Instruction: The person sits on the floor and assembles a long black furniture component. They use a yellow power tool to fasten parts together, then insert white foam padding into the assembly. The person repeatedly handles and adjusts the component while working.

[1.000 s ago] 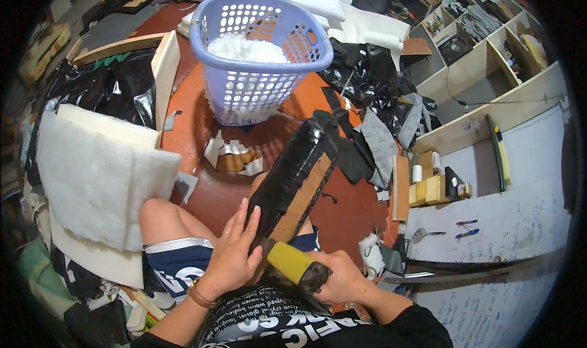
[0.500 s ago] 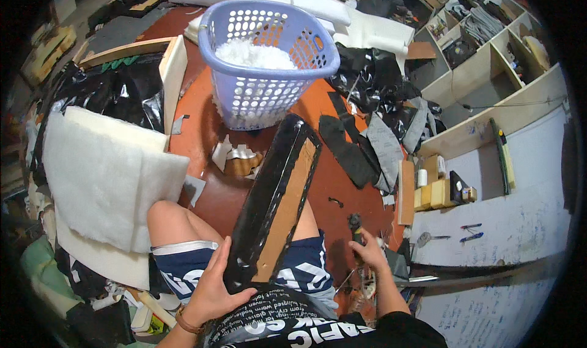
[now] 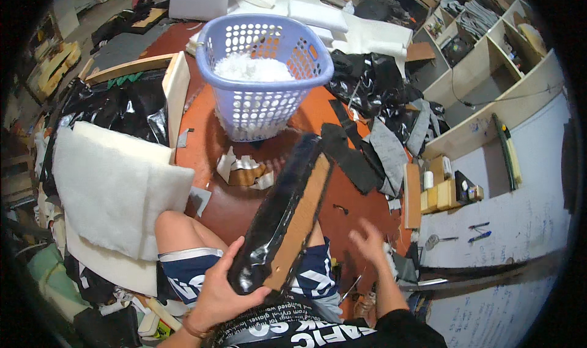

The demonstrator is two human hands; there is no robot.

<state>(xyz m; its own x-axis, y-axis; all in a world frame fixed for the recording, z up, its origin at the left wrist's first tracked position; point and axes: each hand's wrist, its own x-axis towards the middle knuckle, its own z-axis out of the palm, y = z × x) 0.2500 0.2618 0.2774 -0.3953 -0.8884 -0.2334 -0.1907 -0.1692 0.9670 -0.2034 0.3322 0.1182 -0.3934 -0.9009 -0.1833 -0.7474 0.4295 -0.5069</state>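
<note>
Head view shows the left hand point(image 3: 227, 292) clamped on the near end of a long black-covered piece point(image 3: 276, 216) with a brown strip point(image 3: 299, 223), which slants up over the navy shorts point(image 3: 192, 266). Blurred, the right hand point(image 3: 369, 245) hangs apart from it, fingers spread, seemingly holding nothing. I'd judge the step in hand to be steadying the piece; working on it next would call for a firm left grip and the right hand reaching in. Beyond lie dark fabric scraps point(image 3: 348, 160), then a perforated lavender basket point(image 3: 263, 86) holding white filling point(image 3: 254, 69).
</note>
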